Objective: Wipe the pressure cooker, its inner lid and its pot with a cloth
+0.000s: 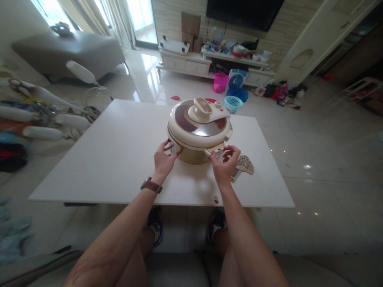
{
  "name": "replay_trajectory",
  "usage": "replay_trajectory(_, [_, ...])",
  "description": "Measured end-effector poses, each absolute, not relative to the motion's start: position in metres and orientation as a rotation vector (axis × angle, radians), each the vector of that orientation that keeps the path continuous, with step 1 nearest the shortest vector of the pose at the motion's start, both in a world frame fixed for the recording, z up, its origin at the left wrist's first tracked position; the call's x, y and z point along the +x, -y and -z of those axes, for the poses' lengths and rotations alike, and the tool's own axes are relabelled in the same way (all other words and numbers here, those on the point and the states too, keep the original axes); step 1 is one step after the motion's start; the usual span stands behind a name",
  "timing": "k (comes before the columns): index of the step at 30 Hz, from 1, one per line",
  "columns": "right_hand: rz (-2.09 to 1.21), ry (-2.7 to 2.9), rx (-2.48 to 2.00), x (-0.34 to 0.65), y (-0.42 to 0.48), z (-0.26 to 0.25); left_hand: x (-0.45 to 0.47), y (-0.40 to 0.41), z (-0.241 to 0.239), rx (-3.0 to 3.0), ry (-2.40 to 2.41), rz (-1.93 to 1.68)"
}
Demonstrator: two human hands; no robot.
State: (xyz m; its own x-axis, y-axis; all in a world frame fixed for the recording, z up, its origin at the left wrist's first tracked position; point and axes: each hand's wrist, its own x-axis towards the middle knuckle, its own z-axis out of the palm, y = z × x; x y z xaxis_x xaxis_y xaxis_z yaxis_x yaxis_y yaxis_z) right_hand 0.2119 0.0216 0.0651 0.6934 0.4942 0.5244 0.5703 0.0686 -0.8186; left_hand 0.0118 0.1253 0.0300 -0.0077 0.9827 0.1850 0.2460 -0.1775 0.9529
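A cream pressure cooker [199,129] with a glossy brown-and-cream lid and a knob on top stands on a white low table [119,159]. My left hand [164,158] is closed on the cooker's left side handle, a watch with a brown strap on its wrist. My right hand [224,162] grips the front handle at the cooker's near right edge, fingers curled round it. A patterned cloth [244,165] lies on the table just right of my right hand.
A drying rack [44,115] with white bars stands at the left. A grey sofa [68,50] is far left. Beyond the table are a pink basket [220,82], a blue basket [232,104] and a cluttered white TV cabinet [209,63].
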Motion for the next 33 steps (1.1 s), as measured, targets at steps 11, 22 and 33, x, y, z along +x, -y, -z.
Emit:
replay_trajectory(11, [0.042, 0.810, -1.536, 0.215, -0.021, -0.069, 0.012, -0.124, -0.032, 1.518, -1.330, -1.227])
replay_trajectory(22, [-0.598, 0.418, -1.431, 0.231, -0.035, -0.058, 0.012, -0.124, -0.031, 1.517, -1.335, -1.221])
replay_trajectory(33, [-0.747, 0.269, -1.198, 0.230, -0.036, -0.064, 0.011, -0.124, -0.029, 1.507, -1.349, -1.214])
